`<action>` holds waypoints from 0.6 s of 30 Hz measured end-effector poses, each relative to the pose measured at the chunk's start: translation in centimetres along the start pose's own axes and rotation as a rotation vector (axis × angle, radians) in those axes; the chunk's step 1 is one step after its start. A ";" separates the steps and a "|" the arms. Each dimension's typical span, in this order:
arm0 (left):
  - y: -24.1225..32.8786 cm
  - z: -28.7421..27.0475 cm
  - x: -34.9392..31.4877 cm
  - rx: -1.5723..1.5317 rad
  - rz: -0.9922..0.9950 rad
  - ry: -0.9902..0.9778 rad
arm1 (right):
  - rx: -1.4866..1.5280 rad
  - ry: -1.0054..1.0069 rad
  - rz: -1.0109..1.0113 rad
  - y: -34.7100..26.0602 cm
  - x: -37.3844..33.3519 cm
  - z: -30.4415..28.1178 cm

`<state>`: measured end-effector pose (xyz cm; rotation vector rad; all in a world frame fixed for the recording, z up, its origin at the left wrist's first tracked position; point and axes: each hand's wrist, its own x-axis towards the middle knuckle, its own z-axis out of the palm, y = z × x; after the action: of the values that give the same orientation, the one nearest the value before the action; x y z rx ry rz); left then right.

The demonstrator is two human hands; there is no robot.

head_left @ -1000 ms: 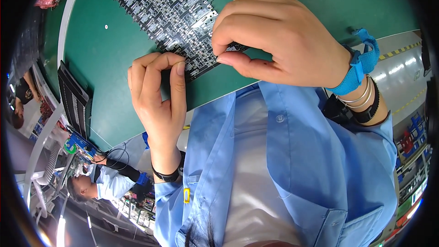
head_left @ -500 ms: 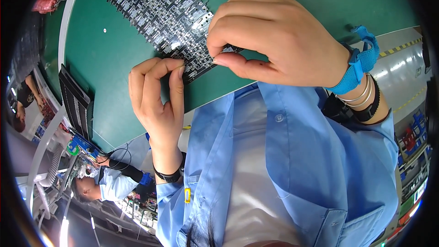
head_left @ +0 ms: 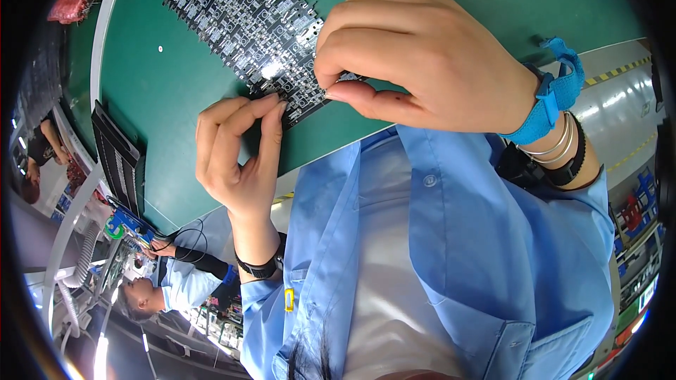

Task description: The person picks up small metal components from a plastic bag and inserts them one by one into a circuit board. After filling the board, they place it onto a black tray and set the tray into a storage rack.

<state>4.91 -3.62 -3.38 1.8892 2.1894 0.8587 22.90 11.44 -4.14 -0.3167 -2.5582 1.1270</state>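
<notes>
A black circuit board panel [head_left: 236, 21], crowded with rows of small silvery parts and jagged along its sides, lies on the green tabletop [head_left: 169, 112]. My left hand [head_left: 236, 151] pinches the panel's near left corner between thumb and forefinger, the other fingers curled. Over the near right part of the panel is my right hand [head_left: 429, 63], its thumb and forefinger closed on the near edge. The right hand's back hides that side of the panel and its curled fingers. A blue wrist strap [head_left: 539, 109] circles my right wrist.
Black slotted racks [head_left: 118, 158] stand at the table's left edge. A tiny white round piece [head_left: 160, 48] lies left of the panel. Beyond, at lower left, a co-worker [head_left: 172, 285] sits at another bench. A pink bundle [head_left: 70, 5] lies at far upper left.
Both hands and the panel have shifted very slightly left. My left thumb and forefinger have moved a little at the corner. The co-worker has moved slightly.
</notes>
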 end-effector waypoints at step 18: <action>-1.0 -1.4 0.4 0.188 0.374 -0.124 | 0.148 0.271 -0.164 1.1 -0.2 1.5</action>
<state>3.31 -3.82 -2.63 2.4205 1.9348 0.5766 22.57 11.12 -5.94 -0.2033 -2.2087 1.1215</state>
